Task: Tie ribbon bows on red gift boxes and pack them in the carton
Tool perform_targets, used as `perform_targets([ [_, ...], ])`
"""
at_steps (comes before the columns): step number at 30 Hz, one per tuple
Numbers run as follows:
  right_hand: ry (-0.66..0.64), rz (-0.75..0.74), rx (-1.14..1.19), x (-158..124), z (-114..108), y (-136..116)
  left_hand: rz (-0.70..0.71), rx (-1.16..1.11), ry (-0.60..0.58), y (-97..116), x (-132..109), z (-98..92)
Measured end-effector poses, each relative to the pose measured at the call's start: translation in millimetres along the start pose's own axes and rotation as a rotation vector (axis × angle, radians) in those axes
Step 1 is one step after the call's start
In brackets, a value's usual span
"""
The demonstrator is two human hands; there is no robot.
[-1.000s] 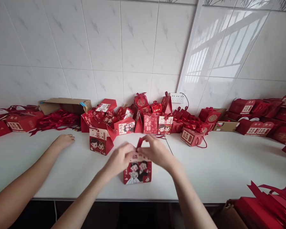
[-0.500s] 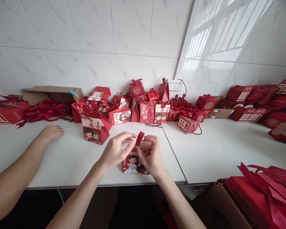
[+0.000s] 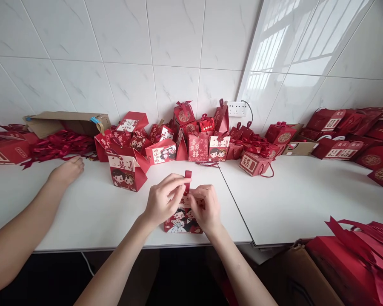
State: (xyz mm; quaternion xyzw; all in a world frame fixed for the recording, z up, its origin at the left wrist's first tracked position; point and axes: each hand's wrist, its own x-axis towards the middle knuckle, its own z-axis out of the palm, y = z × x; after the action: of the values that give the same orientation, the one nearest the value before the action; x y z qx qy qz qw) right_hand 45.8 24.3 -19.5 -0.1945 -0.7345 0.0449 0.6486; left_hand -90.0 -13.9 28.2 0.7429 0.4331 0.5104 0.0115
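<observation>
A small red gift box [image 3: 182,224] with a cartoon bride and groom on its front stands before me near the table's edge. From its top rises a dark red ribbon loop [image 3: 188,174]. My left hand [image 3: 164,200] is closed, with thumb and fingertips pinching the side of the loop. At the loop's base, just above the box top, my right hand [image 3: 207,209] is closed too, its thumb and forefinger on the ribbon. My fingers partly cover the box's upper part.
Another person's hand [image 3: 67,172] rests on the left of the table, by a heap of red ribbons [image 3: 62,143] and a cardboard box [image 3: 70,117]. A larger gift box [image 3: 127,172] stands left of my hands. Several red boxes line the wall. A carton [image 3: 293,276] stands lower right.
My left fingers have moved right onto the ribbon, and the loop now stands more upright. My right fingers have curled in more at its base. The other person's left-side hand has shifted slightly towards the ribbons.
</observation>
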Motion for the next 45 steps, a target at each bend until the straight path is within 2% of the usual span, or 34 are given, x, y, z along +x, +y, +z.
perform_targets([
  [4, 0.009, 0.028, 0.031, -0.5, 0.5, 0.9, -0.002, -0.090, -0.088, -1.4, -2.3, -5.8],
  [9, 0.006, 0.080, 0.083, -1.6, 1.0, -2.3, -0.006, -0.088, -0.136, -2.5, -2.1, -8.0],
  [13, 0.038, 0.262, 0.080, -5.0, 2.8, -3.8, -0.021, -0.070, -0.125, -1.3, -1.9, -7.8],
  [16, -0.034, 0.431, 0.118, -3.9, 2.6, -4.8, -0.030, -0.023, -0.117, -0.7, -2.0, -7.4],
  [19, -0.104, 0.529, 0.162, 0.2, 0.8, -5.6, -0.032, 0.014, -0.115, -1.1, -1.8, -6.5],
  [21, -0.116, 0.507, 0.135, 2.7, -1.0, -6.4, -0.036, 0.005, -0.116, -1.4, -1.5, -6.0],
  [22, -0.101, 0.451, 0.091, 3.7, -2.1, -7.2, -0.038, -0.007, -0.117, -1.4, -1.3, -6.0],
  [26, -0.014, 0.074, -0.184, 6.6, -7.7, -13.3, -0.013, 0.003, -0.127, -0.6, -1.2, -8.1],
  [28, -0.063, -0.044, -0.259, 8.4, -10.6, -16.5, 0.013, 0.044, -0.129, -0.6, -1.5, -9.7],
  [30, -0.130, -0.088, -0.288, 10.8, -13.2, -18.7, 0.028, 0.075, -0.128, -1.3, -1.6, -10.7],
  [38, -0.344, -0.089, -0.478, 26.2, -16.5, -27.0, 0.041, 0.100, -0.142, -4.5, 0.3, -9.7],
  [40, -0.373, -0.060, -0.466, 28.6, -16.7, -26.8, 0.039, 0.098, -0.142, -4.4, 0.0, -9.8],
  [42, -0.327, 0.012, -0.346, 29.0, -18.1, -22.9, 0.030, 0.092, -0.141, -3.7, -0.8, -10.2],
  [45, -0.106, 0.151, -0.204, 26.9, -23.8, -11.3, -0.008, 0.053, -0.145, -1.7, -2.2, -10.5],
])
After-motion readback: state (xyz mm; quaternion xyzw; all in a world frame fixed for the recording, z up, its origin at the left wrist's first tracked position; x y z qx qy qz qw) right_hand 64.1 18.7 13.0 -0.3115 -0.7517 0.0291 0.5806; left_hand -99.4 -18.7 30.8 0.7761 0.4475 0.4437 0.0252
